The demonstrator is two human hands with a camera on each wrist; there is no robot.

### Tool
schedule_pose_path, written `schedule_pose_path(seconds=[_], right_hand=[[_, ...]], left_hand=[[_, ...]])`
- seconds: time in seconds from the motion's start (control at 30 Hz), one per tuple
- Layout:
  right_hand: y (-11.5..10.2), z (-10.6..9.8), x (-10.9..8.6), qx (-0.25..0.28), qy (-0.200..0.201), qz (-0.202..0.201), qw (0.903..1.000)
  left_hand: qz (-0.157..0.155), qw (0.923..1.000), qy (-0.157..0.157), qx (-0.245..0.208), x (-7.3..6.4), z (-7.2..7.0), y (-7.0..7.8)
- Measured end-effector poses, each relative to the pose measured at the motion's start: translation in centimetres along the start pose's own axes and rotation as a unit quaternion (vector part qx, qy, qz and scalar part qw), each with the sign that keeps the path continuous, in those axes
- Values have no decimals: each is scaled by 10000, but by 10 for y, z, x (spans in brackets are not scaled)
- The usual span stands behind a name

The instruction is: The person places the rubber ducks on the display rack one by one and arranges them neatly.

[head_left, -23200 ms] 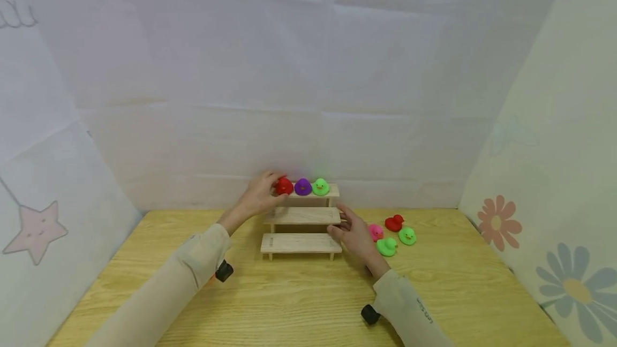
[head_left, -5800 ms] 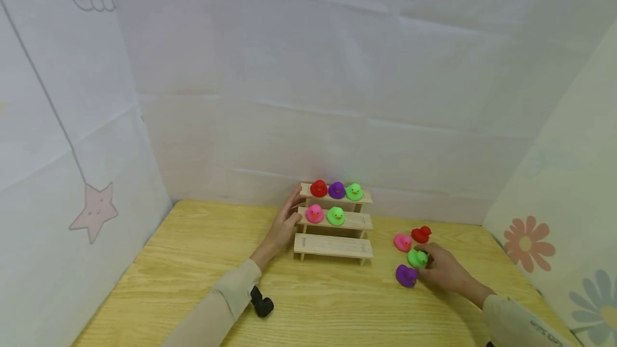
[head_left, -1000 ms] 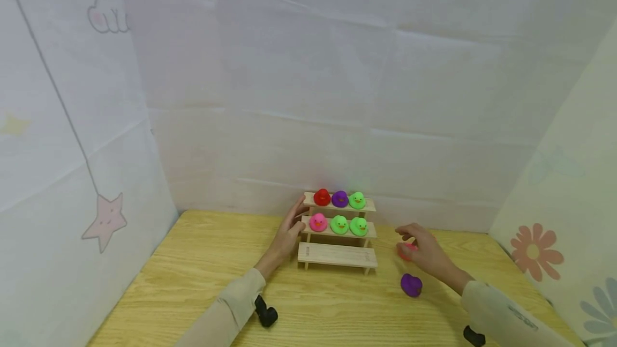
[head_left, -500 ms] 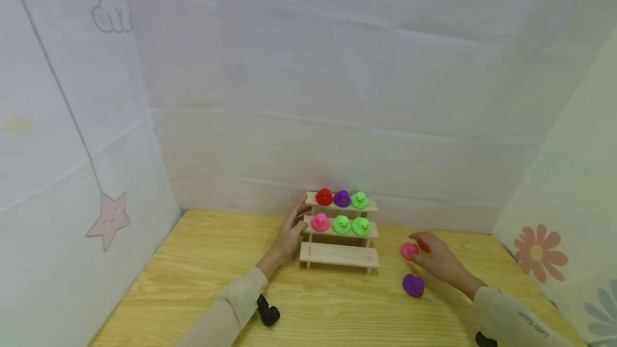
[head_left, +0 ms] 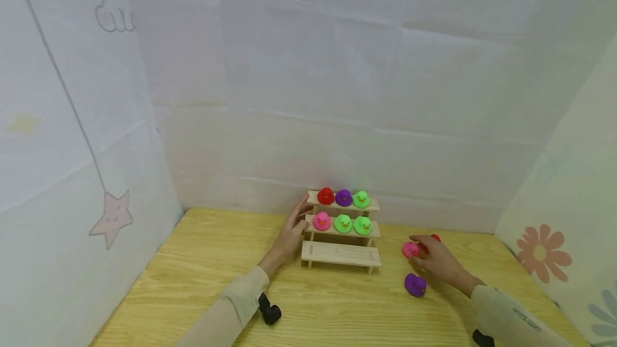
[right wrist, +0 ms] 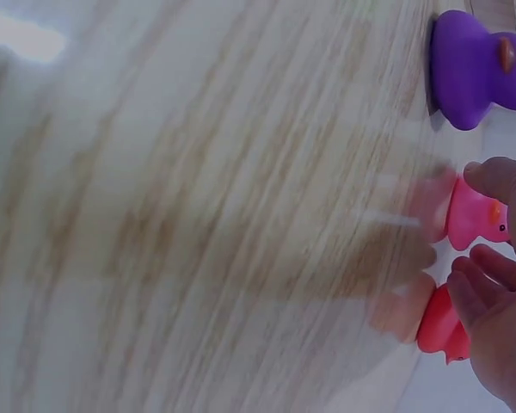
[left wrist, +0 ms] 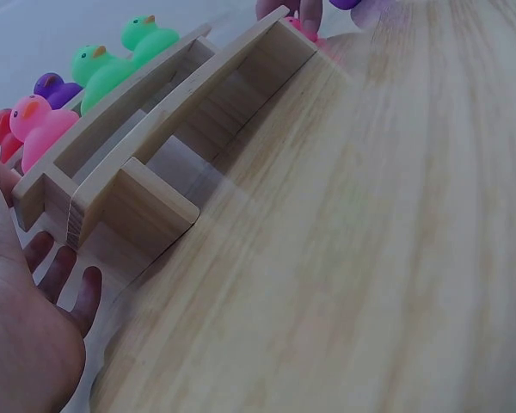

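My left hand (head_left: 289, 235) holds the left end of a three-tier wooden stand (head_left: 340, 254), thumb at the middle tier and fingers reaching up the side. On the top tier sit a red duck (head_left: 325, 196), a purple duck (head_left: 344, 197) and a green duck (head_left: 361, 199). The middle tier bears a pink duck (head_left: 322, 221) and two green ducks (head_left: 343, 223); the bottom tier is bare. To the right, my right hand (head_left: 441, 262) pinches another pink rubber duck (right wrist: 475, 211) between thumb and fingers, low at the tabletop. A red duck (right wrist: 443, 323) lies partly hidden behind that hand.
A loose purple duck (head_left: 415, 285) sits on the wood-grain table (head_left: 318, 309), in front of the right hand. Behind the stand rises a pale fabric wall (head_left: 299, 138), with printed side panels left and right.
Since the oldest frame, the middle tier has filled with a pink and two green ducks, one green added within six seconds. Lately my right hand's fingers have settled around the loose pink duck.
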State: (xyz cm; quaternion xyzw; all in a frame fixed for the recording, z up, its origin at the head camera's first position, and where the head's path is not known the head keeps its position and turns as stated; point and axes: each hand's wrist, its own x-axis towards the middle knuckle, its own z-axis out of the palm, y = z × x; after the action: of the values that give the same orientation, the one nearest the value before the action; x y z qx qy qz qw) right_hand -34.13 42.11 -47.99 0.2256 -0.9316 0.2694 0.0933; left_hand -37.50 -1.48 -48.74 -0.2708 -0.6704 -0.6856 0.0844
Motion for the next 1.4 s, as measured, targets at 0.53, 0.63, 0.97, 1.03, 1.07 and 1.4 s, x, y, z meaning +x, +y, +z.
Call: schedule_pose_path(seconds=[0.53,0.63,0.97,1.03,1.07,1.4], right_hand=[[1,2,9,-15,-92,271,9996],[2,2,10,-37,-131,327,9994],[4,0,12,-60,-105,233,9997],[5,0,11,-82,-129,202,9997],[5,0,11,-82,-134,185,9997],[2,0,5,4,79,120,9999]], left_hand=[[50,9991,286,312,5,3,-13],[43,9991,275,312,5,1,-13],[-18,9999,-66,75,1,-5,15],[-27,10000,-62,61,-1,-5,22],[-29,10000,-58,66,-2,-4,24],[-32,9999,-116,-81,-5,1,20]])
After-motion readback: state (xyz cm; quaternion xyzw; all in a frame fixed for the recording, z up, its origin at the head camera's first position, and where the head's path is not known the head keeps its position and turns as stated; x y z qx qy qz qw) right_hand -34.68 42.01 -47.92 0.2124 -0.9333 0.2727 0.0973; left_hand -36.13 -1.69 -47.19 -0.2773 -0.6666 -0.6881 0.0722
